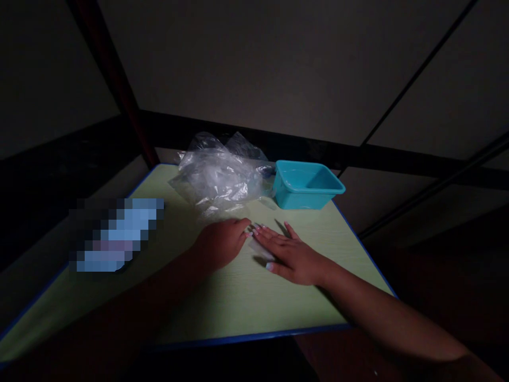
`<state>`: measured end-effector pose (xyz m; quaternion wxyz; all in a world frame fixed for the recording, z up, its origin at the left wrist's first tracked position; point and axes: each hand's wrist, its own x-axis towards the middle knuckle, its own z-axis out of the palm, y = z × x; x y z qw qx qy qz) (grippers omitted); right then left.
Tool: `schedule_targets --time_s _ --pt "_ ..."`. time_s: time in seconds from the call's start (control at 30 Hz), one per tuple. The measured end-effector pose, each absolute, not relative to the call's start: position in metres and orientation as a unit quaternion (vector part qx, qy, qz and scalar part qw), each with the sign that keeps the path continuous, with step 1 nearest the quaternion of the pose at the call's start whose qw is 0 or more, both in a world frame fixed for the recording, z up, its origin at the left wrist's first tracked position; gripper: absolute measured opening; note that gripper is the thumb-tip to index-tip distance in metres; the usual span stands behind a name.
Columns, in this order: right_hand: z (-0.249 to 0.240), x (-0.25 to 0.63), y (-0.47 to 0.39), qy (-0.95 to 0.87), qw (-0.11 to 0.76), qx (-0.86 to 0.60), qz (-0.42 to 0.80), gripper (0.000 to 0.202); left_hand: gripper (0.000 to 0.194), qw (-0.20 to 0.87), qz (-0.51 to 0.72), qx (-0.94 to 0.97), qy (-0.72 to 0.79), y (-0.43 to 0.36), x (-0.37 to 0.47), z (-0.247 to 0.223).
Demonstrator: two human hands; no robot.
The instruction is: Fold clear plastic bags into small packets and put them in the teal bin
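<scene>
On the table's middle, my right hand lies flat with its fingers stretched out, the thumb apart. Beneath its fingers and palm shows part of a small whitish, translucent piece that looks like thin plastic; the rest is covered by the hand. My left hand is closed, thumb and forefinger pinched together close to the right fingertips, at the edge of that piece. What sits between the pinching fingers is too small to make out. Just beyond both hands lies a crumpled heap of clear plastic bags.
A turquoise plastic basket stands at the table's back right, beside the bags. A blurred-out, bluish object lies at the left edge. The pale green table has a blue rim; a wall rises behind it. The room is dim.
</scene>
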<state>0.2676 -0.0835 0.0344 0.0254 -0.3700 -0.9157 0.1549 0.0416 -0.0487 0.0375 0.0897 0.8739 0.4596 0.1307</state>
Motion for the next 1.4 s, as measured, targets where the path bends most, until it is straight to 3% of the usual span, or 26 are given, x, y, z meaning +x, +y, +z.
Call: schedule_targets --time_s 0.2,0.37,0.57,0.8,1.03,1.23,1.4 --pt "0.031 0.275 -0.076 -0.900 0.029 -0.412 0.143 0.063 0.025 0.044 0.115 0.953 0.277 -0.056 0.045 0.038" --pt "0.030 0.273 -0.075 -0.900 0.001 -0.408 0.150 0.065 0.035 0.022 0.129 0.970 0.205 -0.056 0.046 0.027" --pt "0.032 0.272 -0.076 -0.900 -0.021 -0.409 0.151 0.075 0.052 0.033 0.035 0.977 0.208 -0.058 0.042 0.029" --pt "0.037 0.274 -0.073 -0.897 -0.033 -0.403 0.178 0.091 0.068 0.071 0.047 0.976 0.201 -0.058 0.039 0.032" --pt "0.031 0.281 -0.066 -0.877 -0.005 -0.462 0.136 0.064 0.047 0.037 0.099 0.964 0.243 -0.059 0.043 0.030" --pt "0.030 0.271 -0.072 -0.888 -0.015 -0.444 0.121 0.070 0.053 0.067 -0.023 0.958 0.278 -0.060 0.044 0.028" --pt "0.030 0.265 -0.077 -0.885 -0.011 -0.449 0.122 0.071 0.052 0.086 -0.020 0.955 0.282 -0.059 0.041 0.025"
